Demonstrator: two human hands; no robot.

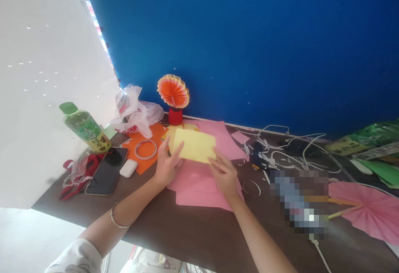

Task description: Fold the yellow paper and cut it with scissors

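Observation:
A rectangular sheet of yellow paper (195, 145) is held up above the desk between my two hands. My left hand (166, 161) grips its left edge, thumb in front and the other fingers partly hidden behind it. At the lower right corner, my right hand (225, 175) pinches the sheet, fingers on the near face and thumb out of sight. Beneath lie several overlapping pink paper sheets (196, 196). More yellow paper (170, 134) and an orange sheet (149, 165) lie behind and to the left.
Left of my hands are a roll of tape (146, 141), a white earphone case (129, 168), a phone (107, 171), red scissors (75, 188) and a green-capped bottle (85, 127). A paper fan (173, 92) stands behind. Tangled cables (289, 156) and a pink fan (370, 212) are right.

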